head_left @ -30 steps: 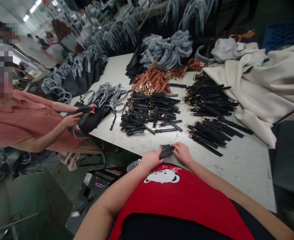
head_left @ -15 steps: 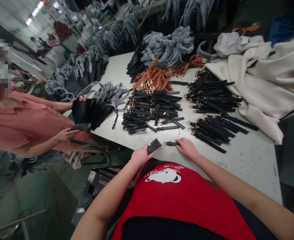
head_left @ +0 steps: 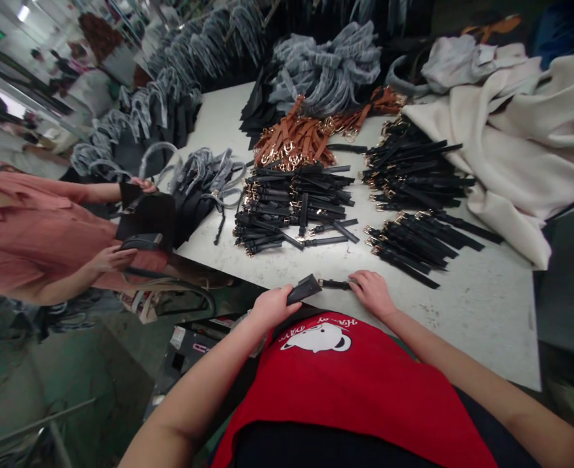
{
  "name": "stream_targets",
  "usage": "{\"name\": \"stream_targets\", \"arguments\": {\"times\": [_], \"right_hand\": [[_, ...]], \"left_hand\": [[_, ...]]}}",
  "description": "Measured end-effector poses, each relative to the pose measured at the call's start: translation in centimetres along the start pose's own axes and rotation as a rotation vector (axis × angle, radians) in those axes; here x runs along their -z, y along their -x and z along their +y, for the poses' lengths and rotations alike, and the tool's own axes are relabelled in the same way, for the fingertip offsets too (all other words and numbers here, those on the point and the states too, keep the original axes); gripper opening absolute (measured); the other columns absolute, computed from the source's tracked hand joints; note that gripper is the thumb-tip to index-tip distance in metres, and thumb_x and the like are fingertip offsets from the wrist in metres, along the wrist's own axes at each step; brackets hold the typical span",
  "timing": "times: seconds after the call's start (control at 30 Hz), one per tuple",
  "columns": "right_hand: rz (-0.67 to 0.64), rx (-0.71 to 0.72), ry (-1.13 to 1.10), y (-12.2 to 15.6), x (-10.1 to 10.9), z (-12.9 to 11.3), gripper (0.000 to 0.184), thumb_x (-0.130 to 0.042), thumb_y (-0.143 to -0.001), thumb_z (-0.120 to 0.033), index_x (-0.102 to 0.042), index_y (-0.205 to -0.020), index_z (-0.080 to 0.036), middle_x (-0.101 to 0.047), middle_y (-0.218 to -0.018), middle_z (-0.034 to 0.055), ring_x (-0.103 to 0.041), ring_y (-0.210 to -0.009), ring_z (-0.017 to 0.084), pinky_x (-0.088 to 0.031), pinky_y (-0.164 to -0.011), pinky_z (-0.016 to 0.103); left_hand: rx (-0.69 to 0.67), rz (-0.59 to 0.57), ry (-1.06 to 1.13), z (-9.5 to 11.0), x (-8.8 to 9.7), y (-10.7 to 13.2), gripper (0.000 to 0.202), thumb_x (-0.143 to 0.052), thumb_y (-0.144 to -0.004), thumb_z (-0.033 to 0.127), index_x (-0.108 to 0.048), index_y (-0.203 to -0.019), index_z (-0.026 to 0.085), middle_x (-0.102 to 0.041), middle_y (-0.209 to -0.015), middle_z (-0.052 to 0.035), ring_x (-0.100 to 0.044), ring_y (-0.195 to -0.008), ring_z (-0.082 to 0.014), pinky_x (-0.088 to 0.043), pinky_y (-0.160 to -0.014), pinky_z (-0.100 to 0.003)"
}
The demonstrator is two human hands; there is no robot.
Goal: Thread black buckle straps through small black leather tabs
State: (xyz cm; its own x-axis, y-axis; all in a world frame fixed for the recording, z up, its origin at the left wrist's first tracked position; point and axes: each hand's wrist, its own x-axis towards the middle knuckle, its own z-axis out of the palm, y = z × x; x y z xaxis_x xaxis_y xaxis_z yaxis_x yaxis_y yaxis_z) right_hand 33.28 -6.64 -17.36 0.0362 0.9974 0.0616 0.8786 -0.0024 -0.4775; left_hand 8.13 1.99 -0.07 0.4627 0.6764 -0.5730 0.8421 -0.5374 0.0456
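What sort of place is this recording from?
Probably a handbag factory: a long worktable holds sorted piles of black buckled straps and tan leather straps, and rows of black bags with grey-wrapped handles line the background.

A white work surface (head_left: pixel 462 325) carries heaps of black leather straps (head_left: pixel 294 211) with gold buckles, tan straps (head_left: pixel 291 143), grey-wrapped bag handles (head_left: pixel 326 65) and rumpled cream cloth (head_left: pixel 491 143).
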Motion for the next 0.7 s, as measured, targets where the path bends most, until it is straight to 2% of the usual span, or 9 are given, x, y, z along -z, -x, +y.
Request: {"name": "stream_targets", "arguments": {"times": [0.1, 0.23, 0.43, 0.6, 0.7], "right_hand": [[-0.023, -0.043, -0.012, 0.1, -0.7, 0.1, 0.027, -0.039, -0.088, -0.033, -0.062, -0.093, -0.02, -0.059, -0.093, 0.0076, -0.047, -0.086, 0.019, -0.028, -0.073, 0.031], [-0.032, -0.052, 0.022, 0.0, -0.7, -0.1, 0.028, -0.038, -0.089, -0.032, -0.062, -0.094, -0.02, -0.058, -0.091, 0.0078, -0.047, -0.086, 0.019, -0.027, -0.072, 0.031], [-0.066, -0.049, 0.042, -0.1, -0.3, -0.3, 0.027, -0.037, -0.089, -0.032, -0.061, -0.093, -0.02, -0.058, -0.09, 0.0079, -0.046, -0.084, 0.019, -0.025, -0.07, 0.031], [-0.042, -0.053, 0.051, -0.2, -0.5, -0.4, 0.025, -0.038, -0.089, -0.031, -0.06, -0.091, -0.02, -0.058, -0.09, 0.0072, -0.046, -0.084, 0.018, -0.025, -0.072, 0.031], [-0.043, -0.049, 0.05, -0.2, -0.5, -0.5, 0.025, -0.038, -0.089, -0.032, -0.06, -0.091, -0.021, -0.058, -0.09, 0.0066, -0.046, -0.085, 0.018, -0.025, -0.071, 0.031]], "left_hand": [[-0.047, -0.038, -0.024, 2.4, 0.6, -2.1, 0.046, -0.041, -0.08, 0.058, -0.053, -0.107, 0.023, -0.067, -0.093, -0.007, -0.064, -0.085, -0.024, -0.048, -0.07, -0.031], [-0.131, -0.053, -0.049, 5.5, 1.3, -4.7, 0.046, -0.044, -0.079, 0.055, -0.054, -0.11, 0.022, -0.068, -0.095, -0.0088, -0.064, -0.086, -0.0256, -0.049, -0.072, -0.033], [-0.079, -0.093, -0.135, 4.9, 2.2, -4.7, 0.041, -0.046, -0.078, 0.052, -0.057, -0.105, 0.022, -0.068, -0.094, -0.0081, -0.064, -0.086, -0.025, -0.049, -0.075, -0.033], [-0.086, -0.075, -0.157, 5.9, 2.6, -5.6, 0.043, -0.048, -0.077, 0.051, -0.056, -0.106, 0.02, -0.068, -0.095, -0.0098, -0.064, -0.087, -0.0265, -0.05, -0.074, -0.035], [-0.1, -0.105, -0.183, 5.3, 2.8, -5.3, 0.041, -0.049, -0.077, 0.05, -0.058, -0.103, 0.02, -0.068, -0.094, -0.0102, -0.065, -0.086, -0.0268, -0.05, -0.073, -0.034]]}}
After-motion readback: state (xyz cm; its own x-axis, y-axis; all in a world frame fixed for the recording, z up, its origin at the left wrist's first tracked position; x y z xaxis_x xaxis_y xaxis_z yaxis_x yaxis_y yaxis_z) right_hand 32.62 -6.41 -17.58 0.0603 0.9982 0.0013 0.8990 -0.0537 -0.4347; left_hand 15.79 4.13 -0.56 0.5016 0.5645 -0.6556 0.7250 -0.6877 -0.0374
